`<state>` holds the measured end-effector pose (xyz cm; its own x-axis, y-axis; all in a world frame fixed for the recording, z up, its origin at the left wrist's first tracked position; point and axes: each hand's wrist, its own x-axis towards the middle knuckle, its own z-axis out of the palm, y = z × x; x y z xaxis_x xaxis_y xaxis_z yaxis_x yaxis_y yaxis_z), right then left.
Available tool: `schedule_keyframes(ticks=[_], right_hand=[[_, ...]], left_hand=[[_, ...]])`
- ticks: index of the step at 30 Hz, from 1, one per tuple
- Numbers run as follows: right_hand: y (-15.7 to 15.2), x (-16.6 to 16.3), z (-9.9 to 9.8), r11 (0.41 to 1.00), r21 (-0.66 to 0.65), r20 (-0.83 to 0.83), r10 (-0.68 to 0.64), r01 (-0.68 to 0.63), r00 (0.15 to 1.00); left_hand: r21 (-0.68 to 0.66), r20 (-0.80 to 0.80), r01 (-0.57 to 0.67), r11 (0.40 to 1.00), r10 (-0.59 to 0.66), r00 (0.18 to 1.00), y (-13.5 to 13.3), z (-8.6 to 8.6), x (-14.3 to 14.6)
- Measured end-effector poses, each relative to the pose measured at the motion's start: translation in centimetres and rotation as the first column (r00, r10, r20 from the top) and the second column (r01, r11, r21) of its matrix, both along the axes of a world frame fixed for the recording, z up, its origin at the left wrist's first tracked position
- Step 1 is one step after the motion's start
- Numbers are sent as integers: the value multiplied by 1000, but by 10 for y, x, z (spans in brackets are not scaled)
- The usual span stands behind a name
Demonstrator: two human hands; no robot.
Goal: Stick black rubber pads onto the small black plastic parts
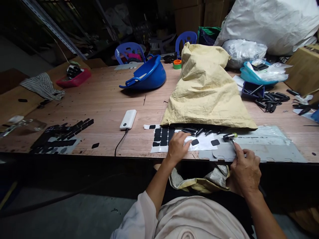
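Observation:
My left hand [178, 145] rests palm down on a white backing sheet [203, 143] that carries several black adhesive pads [163, 136]; its fingers lie curled over the sheet near one loose pad [194, 142]. My right hand [245, 169] is closed round the handle of a small hammer, whose black and yellow head [229, 136] lies on a grey metal plate [269, 151] at the table's front edge. Another pad [215, 142] sits on the sheet between my hands. Small black parts [196, 131] spill from under a tan sack [205, 89].
A white power bank [128, 119] with a cable lies left of the sheet. More black pads [62, 136] sit at the front left. A blue basin [147, 74], a red tray [74, 78], teal trays and black parts [271, 98] stand farther back. An open sack [199, 181] lies on my lap.

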<state>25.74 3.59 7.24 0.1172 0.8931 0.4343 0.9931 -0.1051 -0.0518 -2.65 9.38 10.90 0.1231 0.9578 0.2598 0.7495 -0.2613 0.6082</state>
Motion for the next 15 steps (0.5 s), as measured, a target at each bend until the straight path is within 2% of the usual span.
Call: schedule_keyframes(ticks=[2,5,9,12,15], right_hand=[[0,0,-2,1000,-3,-11,2,-2,1000],[0,0,-4,1000,-2,-18,9,-9,1000],[-1,-1,-4,1000,-15,3,6,-6,1000],[-1,-2,-2,1000,-7,10,-2,2,1000],[-1,-3,-3,1000,11,-10,0,0,1000]], left_hand=[[54,-84,-80,995,84,993,24,-6,-7],[38,-146,-100,994,104,984,40,-19,-13],[3,-131,-90,996,90,987,39,-25,-18],[-1,-85,-107,994,107,991,31,-21,-24],[46,31,-141,989,140,990,18,-16,-24]])
